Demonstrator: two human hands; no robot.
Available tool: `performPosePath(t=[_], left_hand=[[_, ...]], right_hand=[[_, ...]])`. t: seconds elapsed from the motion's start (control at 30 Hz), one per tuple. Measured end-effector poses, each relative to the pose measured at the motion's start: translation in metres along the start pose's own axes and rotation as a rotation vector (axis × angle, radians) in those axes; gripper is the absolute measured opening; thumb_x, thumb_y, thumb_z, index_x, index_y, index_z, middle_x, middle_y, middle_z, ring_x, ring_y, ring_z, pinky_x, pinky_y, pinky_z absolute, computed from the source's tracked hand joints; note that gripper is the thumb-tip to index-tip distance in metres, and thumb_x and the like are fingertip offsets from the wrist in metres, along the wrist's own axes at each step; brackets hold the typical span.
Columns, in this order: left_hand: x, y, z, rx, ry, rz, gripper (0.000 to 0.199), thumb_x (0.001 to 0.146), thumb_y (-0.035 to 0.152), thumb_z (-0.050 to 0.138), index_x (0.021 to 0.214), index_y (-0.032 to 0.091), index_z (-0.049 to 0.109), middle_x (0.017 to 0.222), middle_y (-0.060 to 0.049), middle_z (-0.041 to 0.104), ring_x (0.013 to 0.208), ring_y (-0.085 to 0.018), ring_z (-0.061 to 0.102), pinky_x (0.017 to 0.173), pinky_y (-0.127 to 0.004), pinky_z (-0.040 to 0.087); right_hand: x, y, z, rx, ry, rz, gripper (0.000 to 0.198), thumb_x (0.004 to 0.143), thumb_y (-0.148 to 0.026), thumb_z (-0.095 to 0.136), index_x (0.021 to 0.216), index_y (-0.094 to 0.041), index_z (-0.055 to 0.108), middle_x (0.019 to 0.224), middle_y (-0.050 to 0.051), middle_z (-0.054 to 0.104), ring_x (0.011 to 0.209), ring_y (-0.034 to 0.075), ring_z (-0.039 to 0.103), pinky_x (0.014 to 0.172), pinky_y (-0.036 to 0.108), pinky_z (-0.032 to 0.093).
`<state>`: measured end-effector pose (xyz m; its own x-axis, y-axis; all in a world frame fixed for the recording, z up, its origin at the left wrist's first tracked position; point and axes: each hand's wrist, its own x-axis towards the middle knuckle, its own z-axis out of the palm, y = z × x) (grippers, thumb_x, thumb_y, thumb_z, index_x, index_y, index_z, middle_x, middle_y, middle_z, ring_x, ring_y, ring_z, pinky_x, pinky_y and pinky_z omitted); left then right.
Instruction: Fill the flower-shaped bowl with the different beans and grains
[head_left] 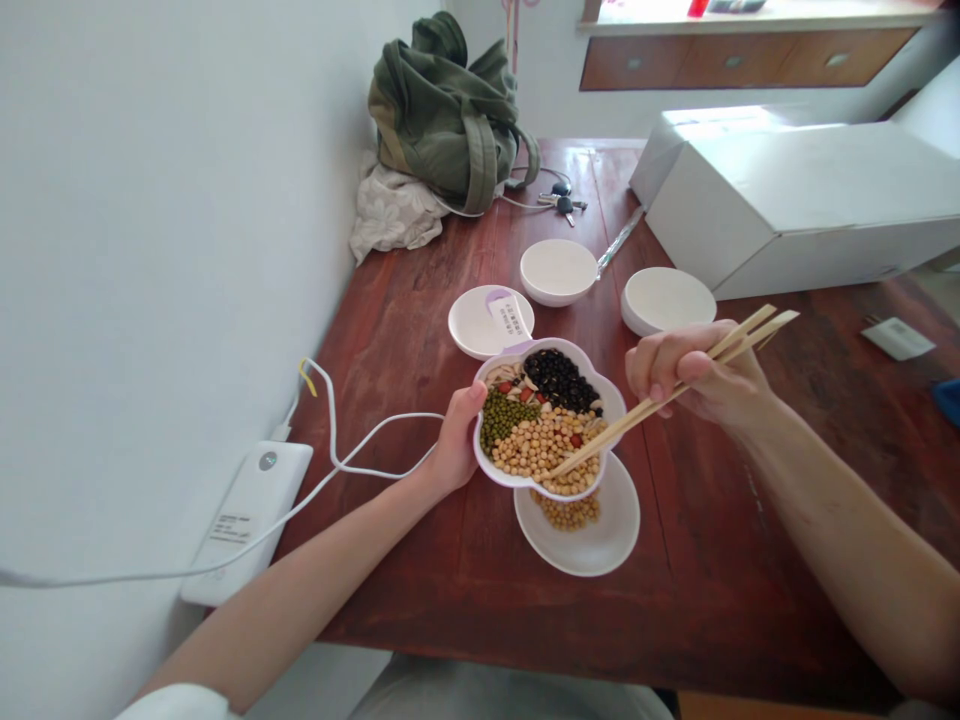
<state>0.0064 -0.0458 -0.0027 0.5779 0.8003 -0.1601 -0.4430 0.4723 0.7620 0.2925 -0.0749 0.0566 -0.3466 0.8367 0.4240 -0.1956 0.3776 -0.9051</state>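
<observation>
**Now, chopsticks right at the yellow beans!**

From my remote seat I see the left hand gripping the flower-shaped dish by its left edge, thumb over the rim, the other fingers mostly hidden. Across from it, the right hand has its fingers closed around the chopsticks, the tips slanting down to the yellow beans at the dish's near side. I can't tell whether they pinch one.

What a mix in there: black beans at the back, green beans on the left, yellow in front, a few red pieces among them. The dish overlaps the near bowl, where more yellow beans show; whether the two touch, I can't say. Three white bowls sit farther back on the red-brown tabletop, a big white box behind to the right, and a green bag back left, keys just beside it.
</observation>
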Motion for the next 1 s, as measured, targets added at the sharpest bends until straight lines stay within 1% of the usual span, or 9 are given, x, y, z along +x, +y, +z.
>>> performPosePath(t=[0.13, 0.23, 0.43, 0.57, 0.77, 0.9, 1.0], left_hand=[[-0.0003, 0.0011, 0.0011, -0.001, 0.006, 0.004, 0.068, 0.085, 0.075, 0.081, 0.119, 0.016, 0.085, 0.127, -0.017, 0.086, 0.142, -0.049, 0.068, 0.122, -0.065, 0.054], [-0.0004, 0.0020, 0.0018, -0.004, 0.004, -0.004, 0.068, 0.084, 0.075, 0.082, 0.119, 0.016, 0.084, 0.129, -0.017, 0.086, 0.142, -0.049, 0.069, 0.122, -0.065, 0.054], [-0.0010, 0.0005, 0.0012, -0.022, 0.003, -0.024, 0.070, 0.084, 0.076, 0.081, 0.123, 0.017, 0.083, 0.131, -0.017, 0.085, 0.140, -0.049, 0.070, 0.120, -0.066, 0.056], [-0.0009, 0.0007, 0.0011, -0.027, 0.007, -0.023, 0.070, 0.085, 0.075, 0.081, 0.125, 0.017, 0.083, 0.130, -0.016, 0.085, 0.140, -0.049, 0.070, 0.120, -0.065, 0.056], [-0.0008, 0.0010, 0.0011, -0.016, 0.006, -0.025, 0.072, 0.083, 0.077, 0.082, 0.123, 0.017, 0.084, 0.128, -0.017, 0.086, 0.139, -0.050, 0.071, 0.119, -0.067, 0.057], [-0.0003, 0.0014, 0.0017, -0.003, 0.010, -0.007, 0.069, 0.082, 0.076, 0.083, 0.118, 0.017, 0.085, 0.128, -0.017, 0.086, 0.139, -0.050, 0.071, 0.119, -0.066, 0.056], [0.0004, 0.0023, 0.0026, -0.010, 0.004, -0.013, 0.069, 0.083, 0.076, 0.082, 0.119, 0.017, 0.084, 0.130, -0.017, 0.085, 0.140, -0.050, 0.070, 0.120, -0.067, 0.056]], right_hand=[[0.0006, 0.0001, 0.0005, -0.006, -0.009, 0.008, 0.042, 0.106, -0.047, 0.073, 0.080, -0.015, 0.081, 0.069, 0.006, 0.069, 0.053, 0.013, 0.059, 0.040, 0.022, 0.045], [0.0012, -0.0016, 0.0012, -0.010, -0.001, 0.004, 0.045, 0.105, -0.051, 0.073, 0.079, -0.015, 0.080, 0.069, 0.007, 0.069, 0.052, 0.013, 0.058, 0.040, 0.021, 0.044], [0.0011, -0.0039, 0.0017, -0.032, 0.001, 0.015, 0.045, 0.106, -0.050, 0.071, 0.078, -0.015, 0.080, 0.068, 0.007, 0.069, 0.052, 0.013, 0.058, 0.039, 0.022, 0.042], [0.0002, -0.0034, 0.0015, -0.036, 0.010, 0.008, 0.044, 0.107, -0.049, 0.071, 0.080, -0.016, 0.080, 0.072, 0.007, 0.070, 0.053, 0.013, 0.058, 0.041, 0.023, 0.043], [0.0003, -0.0035, 0.0023, -0.028, 0.026, 0.006, 0.046, 0.106, -0.052, 0.071, 0.078, -0.016, 0.080, 0.070, 0.008, 0.071, 0.053, 0.013, 0.058, 0.041, 0.023, 0.043], [0.0012, -0.0035, 0.0038, -0.021, 0.034, 0.012, 0.047, 0.106, -0.051, 0.072, 0.076, -0.015, 0.079, 0.068, 0.007, 0.069, 0.052, 0.013, 0.058, 0.040, 0.022, 0.042], [0.0017, -0.0036, 0.0050, -0.019, 0.047, 0.010, 0.047, 0.107, -0.050, 0.070, 0.076, -0.015, 0.078, 0.069, 0.008, 0.070, 0.053, 0.012, 0.058, 0.041, 0.021, 0.043]])
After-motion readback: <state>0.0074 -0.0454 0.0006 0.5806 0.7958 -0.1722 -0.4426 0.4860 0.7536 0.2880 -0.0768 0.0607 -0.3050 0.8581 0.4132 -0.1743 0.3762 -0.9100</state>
